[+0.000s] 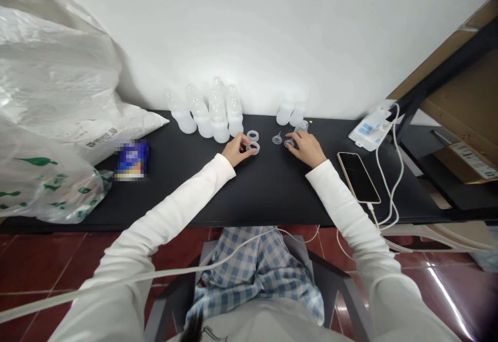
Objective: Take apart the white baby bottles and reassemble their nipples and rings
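While the left grip (235, 151) pinches a ring (256, 148) by its edge, mid-counter (252, 196), the right grip (309, 147) bends over a small clear piece (289, 143); I cannot tell if it squeezes it. Another ring (253, 139) sits just behind the pinched one. A teat (277, 139) lies between the two grips, nearer the right. Bottles (218, 116) stand in a bunch behind the left grip, by the wall (264, 30), and two more bottles (286, 113) behind the right. A wide strip of counter gives moving room from the grips to its front edge. A phone (358, 177) lies just beside the right sleeve (338, 202).
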`<state>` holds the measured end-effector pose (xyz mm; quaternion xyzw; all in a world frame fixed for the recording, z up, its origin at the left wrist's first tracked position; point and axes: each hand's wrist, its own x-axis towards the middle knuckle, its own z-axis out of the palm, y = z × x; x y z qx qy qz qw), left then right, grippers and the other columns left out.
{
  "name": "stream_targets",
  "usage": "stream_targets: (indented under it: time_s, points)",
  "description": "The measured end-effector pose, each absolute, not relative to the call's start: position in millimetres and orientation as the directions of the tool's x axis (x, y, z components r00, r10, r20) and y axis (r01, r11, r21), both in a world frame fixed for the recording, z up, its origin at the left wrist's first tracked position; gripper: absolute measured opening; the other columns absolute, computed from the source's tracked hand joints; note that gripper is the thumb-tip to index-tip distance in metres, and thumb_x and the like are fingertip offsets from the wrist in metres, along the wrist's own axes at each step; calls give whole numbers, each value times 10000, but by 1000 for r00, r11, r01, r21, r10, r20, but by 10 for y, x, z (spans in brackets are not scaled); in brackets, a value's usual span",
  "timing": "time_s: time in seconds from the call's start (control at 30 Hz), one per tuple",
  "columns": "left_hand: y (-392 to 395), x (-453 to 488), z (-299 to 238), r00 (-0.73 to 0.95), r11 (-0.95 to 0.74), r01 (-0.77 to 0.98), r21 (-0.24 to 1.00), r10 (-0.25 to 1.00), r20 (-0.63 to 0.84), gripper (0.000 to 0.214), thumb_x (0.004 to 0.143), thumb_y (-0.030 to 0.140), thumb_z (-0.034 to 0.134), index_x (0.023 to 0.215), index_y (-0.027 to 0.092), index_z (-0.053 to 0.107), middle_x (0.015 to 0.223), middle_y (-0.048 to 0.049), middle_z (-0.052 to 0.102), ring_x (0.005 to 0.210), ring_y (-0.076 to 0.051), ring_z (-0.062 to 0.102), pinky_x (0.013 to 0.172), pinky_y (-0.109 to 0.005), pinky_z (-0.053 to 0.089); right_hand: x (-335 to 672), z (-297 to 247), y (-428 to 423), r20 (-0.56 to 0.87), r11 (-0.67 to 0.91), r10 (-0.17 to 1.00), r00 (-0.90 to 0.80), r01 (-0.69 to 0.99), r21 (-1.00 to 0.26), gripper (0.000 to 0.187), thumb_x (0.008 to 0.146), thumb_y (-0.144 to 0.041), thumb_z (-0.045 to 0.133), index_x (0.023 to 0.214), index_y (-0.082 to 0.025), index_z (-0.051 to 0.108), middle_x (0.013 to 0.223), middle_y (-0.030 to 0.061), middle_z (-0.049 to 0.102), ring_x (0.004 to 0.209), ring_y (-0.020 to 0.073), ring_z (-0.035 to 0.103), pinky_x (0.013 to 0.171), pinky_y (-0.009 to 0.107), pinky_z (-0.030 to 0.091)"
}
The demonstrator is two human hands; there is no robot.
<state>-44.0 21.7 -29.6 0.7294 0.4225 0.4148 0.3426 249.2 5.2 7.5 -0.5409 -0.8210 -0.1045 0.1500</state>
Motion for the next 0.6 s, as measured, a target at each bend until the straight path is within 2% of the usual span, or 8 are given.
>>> stream_targets:
  time_s: [0.1,0.23,0.3,0.37,0.47,0.6]
  points:
    - [233,-422,-328,339,-510,463,725,858,386,311,824,475,693,952,210,592,1009,-84,671,1000,-255,624,942,-429,506,2394,68,28,454,366,828,-330,931,9,322,986,-324,441,1189,-176,642,965,128,650,922,282,605,777,384,416]
    - [182,-406,-291,322,-579,546,606,813,485,329,851,463,668,1029,190,623,1158,-149,606,1143,-320,572,1070,-512,423,2283,61,-3,534,383,793,-293,922,-63,293,994,-280,393,1090,-186,653,928,104,645,922,263,593,796,384,415]
    - [131,-416,-232,195,-557,552,620,809,554,389,832,466,697,1087,185,607,1259,-177,549,1243,-348,520,1115,-524,375,2253,51,-13,548,401,786,-286,911,-99,281,992,-271,386,1048,-194,651,914,92,644,909,254,586,806,386,420]
    - [97,-437,-169,-46,-488,549,678,793,607,450,826,462,713,1144,184,556,1325,-190,481,1340,-365,431,1160,-537,302,2237,42,-19,559,404,784,-269,906,-131,277,991,-265,380,1016,-199,648,910,87,644,899,250,580,816,389,423]
    - [124,-475,-115,-384,-357,510,782,719,579,581,787,428,769,1208,205,438,1353,-183,402,1366,-354,358,1191,-560,207,2228,37,-25,577,391,782,-234,906,-163,270,985,-261,388,1000,-198,650,907,88,639,894,252,582,822,396,428]
    - [259,-518,-148,-535,-195,498,845,698,477,774,638,340,893,1217,206,398,1240,-145,444,1216,-340,447,1143,-610,264,2217,48,-31,598,402,770,-223,898,-182,254,975,-257,409,986,-201,656,903,87,633,899,252,593,824,403,443]
